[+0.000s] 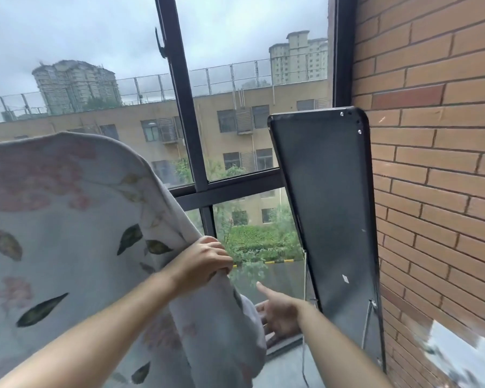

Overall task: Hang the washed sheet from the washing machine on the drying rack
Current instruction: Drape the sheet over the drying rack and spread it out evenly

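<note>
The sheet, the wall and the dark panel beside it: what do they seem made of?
The sheet looks like soft matte cloth, printed with leaves and flowers; it folds where the left hand grips it. The wall looks like matte brick or brick tile, with dark joints. The dark panel is smooth with small screws, perhaps painted board or plastic.

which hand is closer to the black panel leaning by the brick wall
Right. The right hand hovers open just left of the lower part of the black panel, not touching it; the left hand grips the edge of the sheet farther left.
</note>
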Demonstrator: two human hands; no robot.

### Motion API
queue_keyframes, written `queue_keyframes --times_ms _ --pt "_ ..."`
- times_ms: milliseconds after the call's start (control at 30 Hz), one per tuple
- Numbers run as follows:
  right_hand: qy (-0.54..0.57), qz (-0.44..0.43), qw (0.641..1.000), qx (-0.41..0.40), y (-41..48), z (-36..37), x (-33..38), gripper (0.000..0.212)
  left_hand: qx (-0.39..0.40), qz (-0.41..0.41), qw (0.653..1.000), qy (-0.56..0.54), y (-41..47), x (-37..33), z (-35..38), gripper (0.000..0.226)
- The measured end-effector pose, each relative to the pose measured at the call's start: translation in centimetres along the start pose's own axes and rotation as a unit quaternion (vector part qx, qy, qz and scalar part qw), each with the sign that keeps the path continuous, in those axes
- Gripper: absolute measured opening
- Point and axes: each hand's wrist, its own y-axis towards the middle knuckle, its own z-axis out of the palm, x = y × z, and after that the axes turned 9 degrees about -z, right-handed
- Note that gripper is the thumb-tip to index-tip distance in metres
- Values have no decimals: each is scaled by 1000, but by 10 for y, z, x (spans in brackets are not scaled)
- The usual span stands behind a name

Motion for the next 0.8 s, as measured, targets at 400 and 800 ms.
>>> queue_keyframes --times_ms 400,800 --pt "176 -224 958 -41 20 32 28 35 4 -47 999 -16 -36 2 4 32" --pt "153 -528 820 -162 -151 21 146 36 46 -303 951 53 70 10 -126 38"
